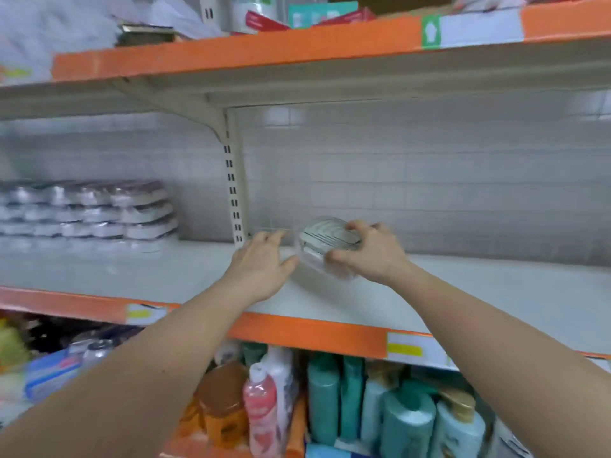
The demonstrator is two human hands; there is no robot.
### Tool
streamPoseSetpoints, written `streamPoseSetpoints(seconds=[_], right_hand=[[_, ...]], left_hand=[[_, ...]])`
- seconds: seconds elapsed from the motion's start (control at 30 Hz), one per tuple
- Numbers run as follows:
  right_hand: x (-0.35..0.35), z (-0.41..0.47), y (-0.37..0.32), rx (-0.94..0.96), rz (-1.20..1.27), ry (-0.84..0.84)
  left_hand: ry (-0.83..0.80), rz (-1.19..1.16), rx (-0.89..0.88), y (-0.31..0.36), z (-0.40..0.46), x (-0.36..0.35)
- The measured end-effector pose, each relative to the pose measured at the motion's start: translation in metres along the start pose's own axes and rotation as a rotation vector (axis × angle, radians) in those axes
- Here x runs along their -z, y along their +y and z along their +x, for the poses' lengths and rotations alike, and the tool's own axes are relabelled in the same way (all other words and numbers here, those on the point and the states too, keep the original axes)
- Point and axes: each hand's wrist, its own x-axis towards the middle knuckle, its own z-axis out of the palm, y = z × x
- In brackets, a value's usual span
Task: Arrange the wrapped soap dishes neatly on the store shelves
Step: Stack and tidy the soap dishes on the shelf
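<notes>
A soap dish goes down at the back of an almost bare shelf, beside the upright.

The right hand (370,251) grips a wrapped dish (329,244) from the right, fingers curled over its top and thumb under its near edge, holding it tilted near the back of the shelf (463,299), apparently to seat it against the rear panel. The left hand (261,262) lies flat and relaxed on the shelf just beside the dish, fingers straight toward the upright (236,193), seemingly to guide the dish into place. Left of the upright, stacked dishes (89,209) stand in tidy tiers along the back edge, probably the pattern to copy. Bottles (363,408) crowd the shelf below.
</notes>
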Motion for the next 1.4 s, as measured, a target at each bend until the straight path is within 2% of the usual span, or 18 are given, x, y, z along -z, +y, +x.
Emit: streamPoseSetpoints(seconds=[0.27, 0.53, 0.8, 1.07, 1.23, 1.4], right_hand=[[-0.119, -0.045, -0.206, 0.173, 0.062, -0.049], [-0.194, -0.051, -0.338, 0.351, 0.041, -0.108], [-0.283, 0.005, -0.430, 0.472, 0.060, -0.165], [-0.385, 0.091, -0.556, 0.522, 0.139, -0.234], [-0.452, 0.108, -0.633, 0.545, 0.126, -0.283], [-0.530, 0.121, -0.712, 0.547, 0.149, -0.275]], left_hand=[[0.079, 0.072, 0.261, -0.188, -0.115, 0.100], [0.127, 0.085, 0.412, -0.309, -0.167, 0.158], [0.148, 0.152, 0.503, -0.429, -0.149, 0.184], [0.194, 0.190, 0.615, -0.574, -0.105, 0.225], [0.208, 0.157, 0.682, -0.669, -0.104, 0.240], [0.224, 0.153, 0.672, -0.777, -0.105, 0.258]])
